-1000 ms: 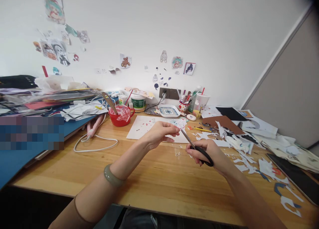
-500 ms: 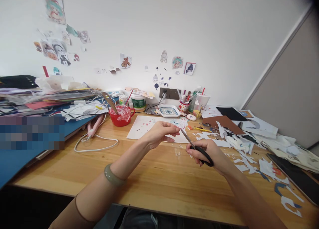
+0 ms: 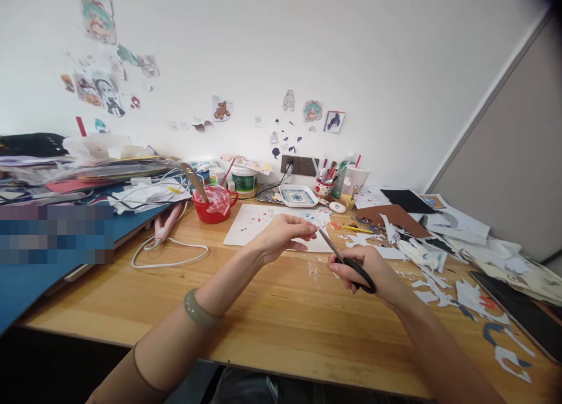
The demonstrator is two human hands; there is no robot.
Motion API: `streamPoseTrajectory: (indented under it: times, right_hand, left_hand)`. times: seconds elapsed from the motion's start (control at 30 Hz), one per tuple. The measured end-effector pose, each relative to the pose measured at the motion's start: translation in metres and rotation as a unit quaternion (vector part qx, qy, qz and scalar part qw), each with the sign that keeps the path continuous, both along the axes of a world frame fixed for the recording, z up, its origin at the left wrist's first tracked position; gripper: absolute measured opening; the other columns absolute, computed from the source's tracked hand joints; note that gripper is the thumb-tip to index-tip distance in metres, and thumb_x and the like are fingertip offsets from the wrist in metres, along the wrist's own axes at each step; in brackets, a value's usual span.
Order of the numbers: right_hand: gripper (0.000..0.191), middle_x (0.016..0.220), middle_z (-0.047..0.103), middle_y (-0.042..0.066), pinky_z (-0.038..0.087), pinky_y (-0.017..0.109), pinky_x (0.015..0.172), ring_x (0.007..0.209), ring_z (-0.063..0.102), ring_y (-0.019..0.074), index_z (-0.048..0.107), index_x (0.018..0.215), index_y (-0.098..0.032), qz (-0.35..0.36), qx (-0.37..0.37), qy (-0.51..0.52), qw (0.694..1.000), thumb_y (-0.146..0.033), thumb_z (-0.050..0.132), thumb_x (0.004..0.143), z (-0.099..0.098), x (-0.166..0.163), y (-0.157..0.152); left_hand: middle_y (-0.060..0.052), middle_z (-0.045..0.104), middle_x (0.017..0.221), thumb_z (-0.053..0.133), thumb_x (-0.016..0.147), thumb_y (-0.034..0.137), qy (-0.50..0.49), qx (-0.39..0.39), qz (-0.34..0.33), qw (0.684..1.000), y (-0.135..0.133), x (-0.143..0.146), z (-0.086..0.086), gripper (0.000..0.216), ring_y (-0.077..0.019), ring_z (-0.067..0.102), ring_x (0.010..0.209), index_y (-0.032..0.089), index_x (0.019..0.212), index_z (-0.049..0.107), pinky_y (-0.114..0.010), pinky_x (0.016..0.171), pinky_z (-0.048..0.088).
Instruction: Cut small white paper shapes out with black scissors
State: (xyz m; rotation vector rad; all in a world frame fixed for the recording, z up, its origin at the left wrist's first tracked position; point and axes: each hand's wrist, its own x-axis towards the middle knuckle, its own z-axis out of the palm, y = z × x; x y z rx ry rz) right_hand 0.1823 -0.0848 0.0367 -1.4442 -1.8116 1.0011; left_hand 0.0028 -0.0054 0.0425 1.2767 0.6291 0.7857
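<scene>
My right hand (image 3: 366, 272) is closed round the black handles of a pair of scissors (image 3: 330, 245), whose metal blades point up and left. The blade tips meet the fingertips of my left hand (image 3: 290, 231), which is closed in a pinch. What it pinches is very small, perhaps a scrap of paper, and I cannot make it out. Both hands are held above the wooden table. Beneath and behind them lies a white sheet (image 3: 246, 225) with small coloured cut pieces on it. Tiny white snippets (image 3: 313, 271) are scattered on the wood below the scissors.
A red mug (image 3: 213, 208) with plastic and a wooden stick stands back left, near a pink corded tool (image 3: 164, 223). Behind are a patterned tray (image 3: 298, 196) and a pen cup (image 3: 324, 187). Paper offcuts (image 3: 434, 290) and a dark tablet-like slab (image 3: 518, 313) lie on the right.
</scene>
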Motion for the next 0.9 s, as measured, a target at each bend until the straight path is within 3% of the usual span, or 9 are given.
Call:
streamPoseTrajectory:
  times: [0.9]
  right_hand:
    - [0.027,0.048,0.044,-0.004,0.036,0.018,0.039,0.042,0.045,0.0083,0.056,0.068,-0.015,-0.024,0.012,-0.007,1.0,-0.041,0.053,0.07,0.0007,-0.0046,-0.0003]
  left_hand:
    - [-0.004,0.059,0.069,0.069,0.054,0.029,0.001,-0.003,0.013,1.0,0.0002,0.0056,-0.0052,0.023,-0.0098,0.049,0.064,0.013,0.069,0.063,-0.02,0.051,0.043]
